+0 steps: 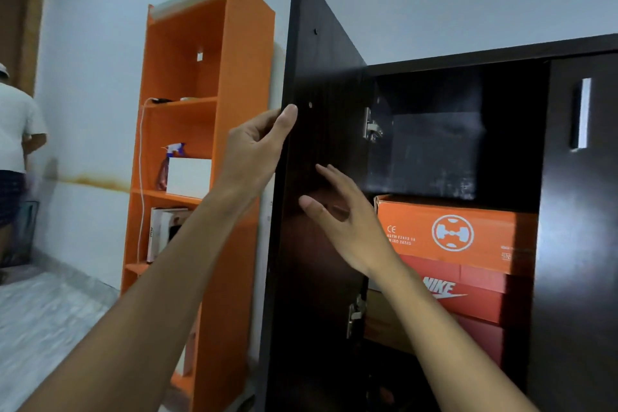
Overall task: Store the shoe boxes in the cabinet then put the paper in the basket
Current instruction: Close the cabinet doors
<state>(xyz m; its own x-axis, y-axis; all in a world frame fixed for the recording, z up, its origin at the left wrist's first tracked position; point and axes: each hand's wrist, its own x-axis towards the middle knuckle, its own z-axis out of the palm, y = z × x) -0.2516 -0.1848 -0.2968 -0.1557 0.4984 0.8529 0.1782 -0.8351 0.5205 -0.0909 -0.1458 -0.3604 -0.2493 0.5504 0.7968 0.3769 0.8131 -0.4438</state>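
Note:
The dark cabinet (575, 244) stands with its left door (321, 84) swung open. My left hand (257, 147) grips the door's outer edge, thumb on the inner face. My right hand (347, 221) hovers with spread fingers against the door's inner face, holding nothing. Inside the cabinet a black box (431, 150) sits on an orange shoe box (458, 231). Below that lies a red Nike shoe box (468, 294), with another red box (481, 338) under it. No paper or basket is in view.
An orange open shelf unit (214, 130) stands left of the cabinet, holding a white box (189, 177) and small items. The cabinet's right door (582, 177) is shut, with a metal handle (581, 114). A person (16, 144) stands at the far left. Grey floor (40, 328) lies lower left.

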